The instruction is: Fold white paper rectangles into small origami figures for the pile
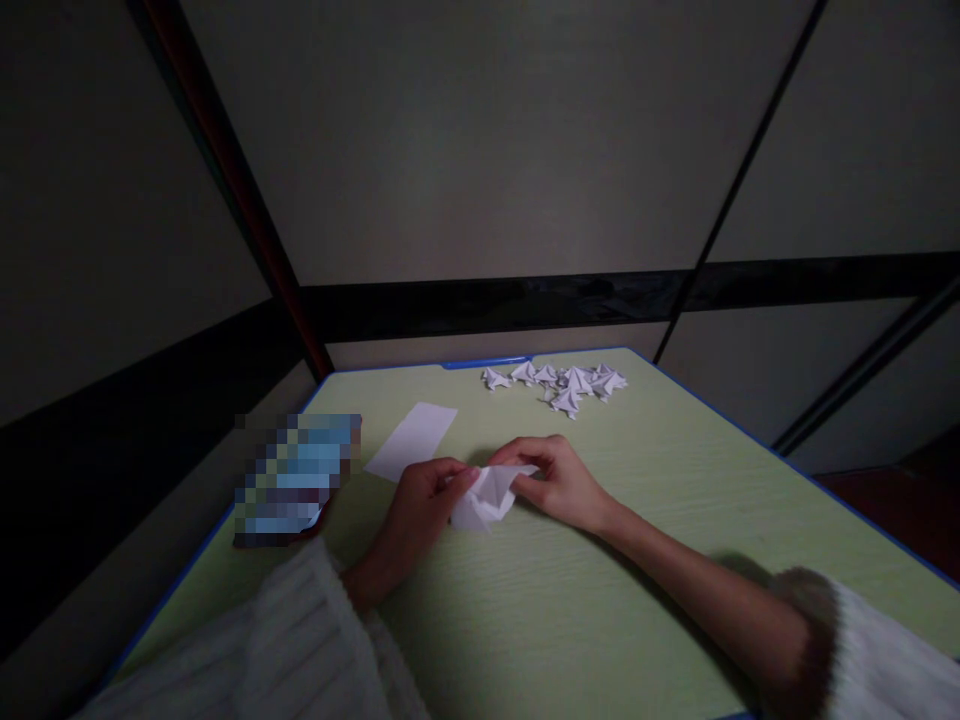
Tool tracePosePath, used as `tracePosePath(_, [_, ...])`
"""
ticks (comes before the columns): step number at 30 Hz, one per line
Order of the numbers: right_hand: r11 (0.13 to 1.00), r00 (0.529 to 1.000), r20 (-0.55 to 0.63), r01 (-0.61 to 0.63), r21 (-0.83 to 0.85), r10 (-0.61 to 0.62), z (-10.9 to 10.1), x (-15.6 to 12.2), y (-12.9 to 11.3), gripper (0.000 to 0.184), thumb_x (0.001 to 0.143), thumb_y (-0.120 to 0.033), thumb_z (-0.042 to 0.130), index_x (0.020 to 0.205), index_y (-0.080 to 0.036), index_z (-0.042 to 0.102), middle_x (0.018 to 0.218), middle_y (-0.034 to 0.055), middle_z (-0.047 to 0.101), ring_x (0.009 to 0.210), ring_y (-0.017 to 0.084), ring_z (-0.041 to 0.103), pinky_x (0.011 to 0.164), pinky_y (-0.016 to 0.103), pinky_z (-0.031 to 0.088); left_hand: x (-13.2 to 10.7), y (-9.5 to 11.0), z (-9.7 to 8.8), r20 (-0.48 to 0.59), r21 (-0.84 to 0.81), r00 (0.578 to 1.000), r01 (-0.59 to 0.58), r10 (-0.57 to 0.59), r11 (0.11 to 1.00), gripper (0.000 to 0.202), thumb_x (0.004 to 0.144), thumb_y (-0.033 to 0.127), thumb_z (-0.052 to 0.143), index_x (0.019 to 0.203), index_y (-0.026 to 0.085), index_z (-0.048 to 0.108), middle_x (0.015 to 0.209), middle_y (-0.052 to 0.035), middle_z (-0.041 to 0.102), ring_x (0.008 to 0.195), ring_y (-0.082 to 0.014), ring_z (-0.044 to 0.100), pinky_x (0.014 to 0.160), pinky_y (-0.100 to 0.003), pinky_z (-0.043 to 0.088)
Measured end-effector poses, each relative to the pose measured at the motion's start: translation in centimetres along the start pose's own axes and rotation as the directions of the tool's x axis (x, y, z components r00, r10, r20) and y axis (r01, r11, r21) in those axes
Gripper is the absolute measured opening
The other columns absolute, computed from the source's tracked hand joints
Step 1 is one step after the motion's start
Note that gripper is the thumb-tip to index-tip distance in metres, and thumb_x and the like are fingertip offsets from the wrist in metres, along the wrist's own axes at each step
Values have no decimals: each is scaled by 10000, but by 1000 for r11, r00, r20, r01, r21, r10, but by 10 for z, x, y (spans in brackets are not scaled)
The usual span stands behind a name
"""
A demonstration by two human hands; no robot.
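A partly folded sheet of white paper (pixel 487 497) is held just above the table, between my two hands. My left hand (pixel 431 500) pinches its left edge, thumb on top. On the other side, my right hand (pixel 551 478) grips the paper's upper right part, with the fingers behind it mostly hidden. Creases and a raised pointed flap show in the paper. Behind my left hand a flat white sheet of paper (pixel 414 440) lies on the table. Several small folded white paper figures (pixel 576 383) stand grouped near the table's far edge.
The pale green table (pixel 675 480) has a blue rim. A pixelated bluish object with a dark red edge (pixel 300 490) lies at the left. A blue strip (pixel 487 362) runs along the far edge, close to panelled walls (pixel 480 150).
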State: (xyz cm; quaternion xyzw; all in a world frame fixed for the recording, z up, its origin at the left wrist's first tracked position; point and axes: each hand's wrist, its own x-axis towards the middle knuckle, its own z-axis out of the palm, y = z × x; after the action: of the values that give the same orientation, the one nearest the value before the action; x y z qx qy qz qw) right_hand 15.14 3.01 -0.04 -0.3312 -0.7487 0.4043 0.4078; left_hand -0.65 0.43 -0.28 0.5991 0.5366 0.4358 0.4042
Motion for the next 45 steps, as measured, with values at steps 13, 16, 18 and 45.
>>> tracePosePath(13, [995,997,9,71,-75,-70,-3,-2,-3,229,640,-102,485,781,-109,665,685,44,660,523,84,526,469,182,390,-2,6,0,-59,-82,990,122,-127,989,239,630,341,504,484,157,458,312,81,412,228,-52,335,223,-155,226])
tracePosePath(16, [999,997,63,34,-32,-32,-2,-3,-7,237,661,-138,517,867,-117,633,680,23,627,476,53,462,421,155,348,-5,10,-1,-151,-21,986,70,-73,997,237,609,313,543,460,160,440,337,87,398,255,-49,345,224,-152,238])
tracePosePath(18, [998,996,84,-29,62,24,1,-3,-9,311,644,-180,569,953,-139,579,689,4,583,472,42,437,402,140,335,-7,11,-2,-193,15,981,26,-23,1000,252,612,309,557,451,160,434,334,90,385,259,-43,337,235,-148,236])
tracePosePath(45, [753,856,287,515,-409,-430,-11,-5,2,344,746,-68,421,1043,-174,557,886,88,589,741,128,552,632,219,446,-2,3,1,52,-327,995,97,-84,940,181,606,309,556,590,130,539,475,38,508,418,-105,497,395,-232,450])
